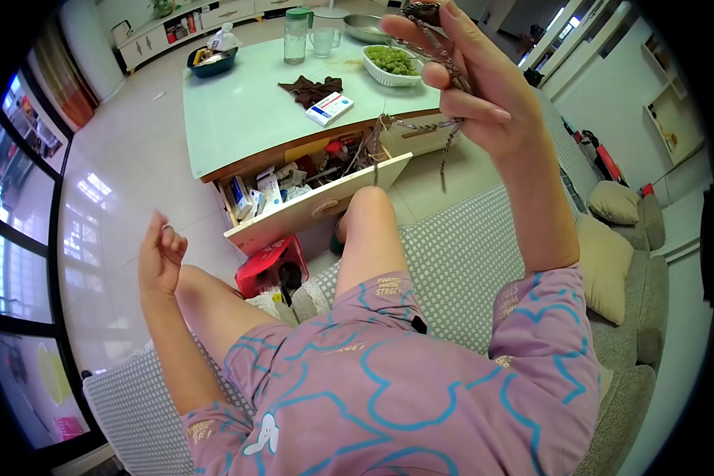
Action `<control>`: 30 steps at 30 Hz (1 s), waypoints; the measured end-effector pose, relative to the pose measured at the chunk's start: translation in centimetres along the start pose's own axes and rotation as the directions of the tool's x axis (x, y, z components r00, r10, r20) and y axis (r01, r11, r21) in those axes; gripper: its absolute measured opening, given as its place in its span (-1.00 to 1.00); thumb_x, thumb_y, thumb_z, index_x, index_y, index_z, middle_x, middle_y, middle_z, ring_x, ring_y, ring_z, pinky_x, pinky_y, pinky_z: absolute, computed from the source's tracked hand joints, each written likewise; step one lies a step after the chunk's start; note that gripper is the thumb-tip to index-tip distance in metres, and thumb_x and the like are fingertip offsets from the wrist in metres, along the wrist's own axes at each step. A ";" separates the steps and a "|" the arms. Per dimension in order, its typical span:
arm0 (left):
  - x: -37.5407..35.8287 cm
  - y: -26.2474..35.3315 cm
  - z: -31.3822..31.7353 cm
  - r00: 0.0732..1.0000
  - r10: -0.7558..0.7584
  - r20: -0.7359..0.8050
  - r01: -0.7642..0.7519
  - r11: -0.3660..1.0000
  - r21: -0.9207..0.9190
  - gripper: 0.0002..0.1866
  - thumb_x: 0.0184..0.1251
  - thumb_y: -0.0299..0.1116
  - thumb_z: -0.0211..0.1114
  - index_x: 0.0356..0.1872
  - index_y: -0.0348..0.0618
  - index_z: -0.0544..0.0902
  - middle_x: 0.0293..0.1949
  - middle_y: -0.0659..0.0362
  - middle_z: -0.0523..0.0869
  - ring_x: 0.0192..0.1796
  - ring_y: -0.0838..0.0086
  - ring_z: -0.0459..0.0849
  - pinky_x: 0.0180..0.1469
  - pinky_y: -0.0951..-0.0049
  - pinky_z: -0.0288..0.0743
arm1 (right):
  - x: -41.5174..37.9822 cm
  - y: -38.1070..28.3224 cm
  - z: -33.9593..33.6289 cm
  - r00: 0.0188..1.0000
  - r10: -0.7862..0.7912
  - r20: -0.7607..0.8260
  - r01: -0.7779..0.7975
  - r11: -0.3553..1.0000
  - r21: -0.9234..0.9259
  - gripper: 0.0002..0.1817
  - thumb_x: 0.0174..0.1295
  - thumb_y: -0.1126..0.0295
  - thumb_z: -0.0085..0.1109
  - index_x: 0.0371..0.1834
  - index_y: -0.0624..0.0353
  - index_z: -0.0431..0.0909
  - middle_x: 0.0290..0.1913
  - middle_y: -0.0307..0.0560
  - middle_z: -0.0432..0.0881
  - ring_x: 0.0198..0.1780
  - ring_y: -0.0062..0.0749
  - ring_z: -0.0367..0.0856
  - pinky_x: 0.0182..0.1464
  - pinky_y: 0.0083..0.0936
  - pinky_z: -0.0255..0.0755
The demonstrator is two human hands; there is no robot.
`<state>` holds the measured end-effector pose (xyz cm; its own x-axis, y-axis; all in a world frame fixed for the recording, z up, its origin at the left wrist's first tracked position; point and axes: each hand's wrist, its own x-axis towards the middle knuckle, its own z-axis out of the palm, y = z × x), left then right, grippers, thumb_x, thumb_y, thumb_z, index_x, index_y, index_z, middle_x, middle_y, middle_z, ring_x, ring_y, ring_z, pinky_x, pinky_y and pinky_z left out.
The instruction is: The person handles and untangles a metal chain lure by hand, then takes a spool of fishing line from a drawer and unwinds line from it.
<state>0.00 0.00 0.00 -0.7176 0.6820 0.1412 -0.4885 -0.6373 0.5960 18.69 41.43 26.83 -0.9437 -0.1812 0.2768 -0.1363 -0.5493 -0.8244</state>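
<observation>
My right hand (484,87) is raised at the upper right, its fingers closed on a dark, twisted cord (417,126). A darker, thicker part shows by the fingertips. Strands of it dangle below the hand, and one stretch runs left to the open drawer (317,202). At the left, over the floor beside my knee, my left hand (163,255) is held up with fingers loosely curled and apart. Nothing shows in it. Inside the drawer lie small boxes, papers, a red item and tangled cords.
On the glass-topped table (238,119) are a white box (329,109), a brown cloth (309,90), a basket of green grapes (391,63), a jug (295,40), a cup (323,42) and a dark basin (212,63). A red bag (270,266) sits below the drawer.
</observation>
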 end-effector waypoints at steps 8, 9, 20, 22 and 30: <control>2.4 -6.2 12.9 0.877 0.347 -0.332 -0.017 0.712 0.702 -0.80 0.43 -0.33 0.24 -0.08 -0.24 0.65 -0.27 0.25 0.66 -0.21 0.62 0.61 -0.01 0.59 0.52 | 1.2 0.9 2.2 0.974 0.076 -0.215 -0.104 0.987 -0.126 -0.67 0.58 0.11 -0.36 0.12 0.06 0.31 0.13 0.07 0.58 -0.21 -0.13 0.78 -0.91 -0.82 0.14; 2.4 -6.6 15.6 0.927 0.304 -0.218 -0.043 0.666 0.745 -0.81 0.44 -0.35 0.23 -0.11 -0.26 0.67 -0.22 0.25 0.67 -0.20 0.62 0.60 -0.02 0.60 0.49 | 1.2 1.1 2.2 0.973 0.077 -0.218 -0.106 0.986 -0.126 -0.67 0.58 0.11 -0.36 0.12 0.06 0.31 0.13 0.07 0.58 -0.21 -0.13 0.78 -0.91 -0.82 0.14; 5.0 -9.8 25.7 0.939 0.339 0.049 -0.241 0.551 0.799 -0.68 0.32 -0.23 0.38 0.00 -0.18 0.69 -0.16 0.24 0.63 -0.22 0.61 0.55 -0.15 0.60 0.42 | 1.0 3.2 3.9 0.984 0.112 -0.138 -0.143 0.961 -0.237 -0.63 0.58 0.09 -0.36 0.20 0.06 0.26 0.14 0.09 0.57 -0.25 -0.29 0.79 -0.87 -0.82 0.16; 4.9 -9.6 26.0 0.961 0.275 0.038 -0.204 0.608 0.767 -0.66 0.34 -0.20 0.37 0.02 -0.17 0.69 -0.13 0.24 0.65 -0.18 0.62 0.56 -0.12 0.60 0.43 | 0.8 3.2 5.0 0.970 0.129 -0.205 -0.171 0.963 -0.207 -0.64 0.58 0.09 -0.36 0.21 0.06 0.26 0.14 0.09 0.57 -0.26 -0.33 0.78 -0.86 -0.82 0.17; 5.9 -9.1 27.4 0.977 0.208 -0.052 -0.157 0.860 0.485 -0.62 0.41 -0.18 0.31 0.05 -0.28 0.64 -0.13 0.21 0.72 -0.07 0.62 0.62 0.09 0.56 0.44 | 0.8 3.4 5.4 0.943 0.171 -0.287 -0.240 0.944 -0.226 -0.64 0.58 0.09 -0.33 0.21 0.05 0.26 0.16 0.09 0.55 -0.32 -0.41 0.77 -0.86 -0.82 0.14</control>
<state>13.86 19.68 17.08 -0.8286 0.5146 0.2206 -0.0663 -0.4814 0.8740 19.07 35.01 26.93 -0.9993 -0.0303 -0.0214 0.0293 -0.2906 -0.9564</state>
